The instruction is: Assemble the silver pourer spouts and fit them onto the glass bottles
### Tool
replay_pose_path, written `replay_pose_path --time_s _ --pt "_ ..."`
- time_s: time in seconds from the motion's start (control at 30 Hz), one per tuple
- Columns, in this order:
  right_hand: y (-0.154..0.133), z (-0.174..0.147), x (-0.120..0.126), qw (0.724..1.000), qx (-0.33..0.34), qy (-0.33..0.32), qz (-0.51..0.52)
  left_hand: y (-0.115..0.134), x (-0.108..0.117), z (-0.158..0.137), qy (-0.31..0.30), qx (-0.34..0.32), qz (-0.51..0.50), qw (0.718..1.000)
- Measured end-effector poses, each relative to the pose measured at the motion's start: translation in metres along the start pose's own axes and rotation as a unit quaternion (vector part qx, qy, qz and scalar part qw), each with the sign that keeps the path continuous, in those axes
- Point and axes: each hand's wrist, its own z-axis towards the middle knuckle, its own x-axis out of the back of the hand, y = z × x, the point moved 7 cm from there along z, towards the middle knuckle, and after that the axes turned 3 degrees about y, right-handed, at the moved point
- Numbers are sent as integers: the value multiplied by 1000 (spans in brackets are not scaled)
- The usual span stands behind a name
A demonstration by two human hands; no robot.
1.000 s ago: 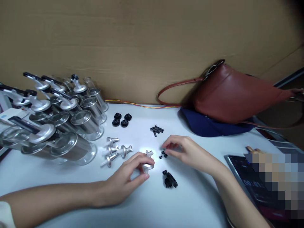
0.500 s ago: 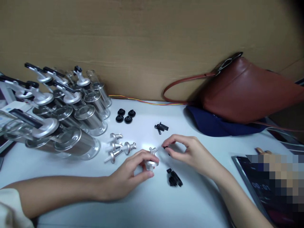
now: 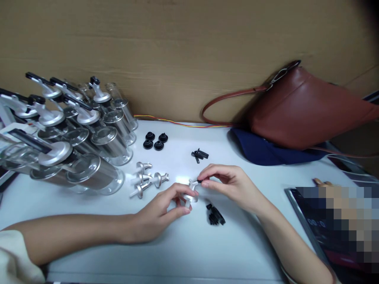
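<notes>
Left fingers [image 3: 179, 189] curled round silver spout [image 3: 194, 189], forked end pointing away, long axis slanting rightward, right fingers [image 3: 213, 170] pinching black piece [image 3: 199, 181] at fork, desk [image 3: 166, 256] edge well nearer

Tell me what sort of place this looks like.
Probably a workspace for handling small parts: silver fittings and black discs lie grouped on a pale table, with clear bottles nearby.
</notes>
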Motion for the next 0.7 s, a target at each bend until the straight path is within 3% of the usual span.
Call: replay_pose_path --time_s 0.53,0.7 --pt "-4 -1 2 999 15 27 31 -1 -5 -4 -26 -6 -12 1000" --pt "-5 -2 -2 998 25 -7 56 4 -6 -5 -26 -39 10 999"
